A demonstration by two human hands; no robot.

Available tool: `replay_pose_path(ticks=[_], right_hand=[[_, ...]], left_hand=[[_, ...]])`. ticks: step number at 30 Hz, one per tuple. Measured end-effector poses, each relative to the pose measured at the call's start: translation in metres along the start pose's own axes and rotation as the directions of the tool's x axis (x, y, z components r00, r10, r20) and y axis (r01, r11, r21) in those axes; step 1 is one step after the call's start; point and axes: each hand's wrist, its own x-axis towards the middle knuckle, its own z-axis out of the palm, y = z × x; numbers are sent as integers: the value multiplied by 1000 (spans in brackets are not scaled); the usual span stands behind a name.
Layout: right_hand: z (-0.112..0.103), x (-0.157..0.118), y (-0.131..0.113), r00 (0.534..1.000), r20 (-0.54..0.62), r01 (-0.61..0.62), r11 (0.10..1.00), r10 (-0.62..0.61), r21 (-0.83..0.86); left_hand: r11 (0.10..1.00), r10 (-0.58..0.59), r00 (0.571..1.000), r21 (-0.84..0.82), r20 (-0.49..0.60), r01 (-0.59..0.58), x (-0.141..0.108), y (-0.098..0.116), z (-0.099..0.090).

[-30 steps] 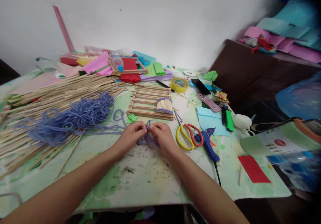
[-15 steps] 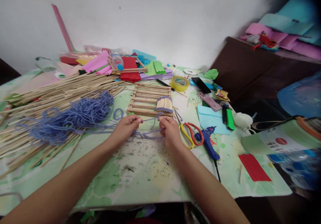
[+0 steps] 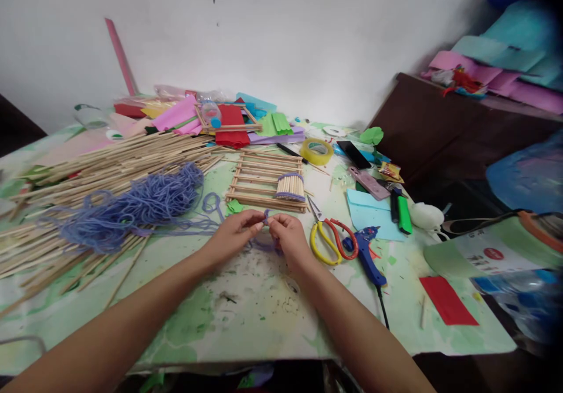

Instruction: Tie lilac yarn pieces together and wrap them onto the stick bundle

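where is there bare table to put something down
The widest bare patch of table lies between the left forearm and right forearm, with just small scraps. A narrower one lies between the glue gun's cord and the short stick. It's crowded left with long sticks and purple yarn, at the back with colored paper, and around the scissors.

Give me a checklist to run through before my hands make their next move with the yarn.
1. Left hand and right hand both at the purple yarn: ok.
2. Yarn drawn tight between the fingers: cannot tell, fingers cover it.
3. Yarn pile off the loose sticks: not ok, lies across them.
4. Scissors beside the right hand: ok.
5. Glue gun cool: cannot tell.
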Motion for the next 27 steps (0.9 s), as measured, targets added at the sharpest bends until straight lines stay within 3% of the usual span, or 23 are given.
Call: replay_pose_path(ticks=[4, 9, 15, 21, 27], right_hand=[[1, 1, 3, 999, 34, 30, 997, -28, -67], [2, 3, 10, 994, 77, 87, 989, -78, -120], [1, 5, 13, 996, 52, 86, 983, -79, -161], [-1, 6, 14, 985, 52, 173, 941, -165, -290], [-4, 6, 13, 962, 123, 274, 853, -245, -445]], left_hand=[[957, -91, 996, -276, 10, 90, 0, -1, 6], [903, -235, 972, -374, -12, 214, -3, 1, 6], [897, -279, 960, -360, -12, 256, -3, 1, 8], [918, -329, 943, -249, -42, 309, -3, 2, 7], [971, -227, 965, -104, -134, 214, -1, -2, 2]])
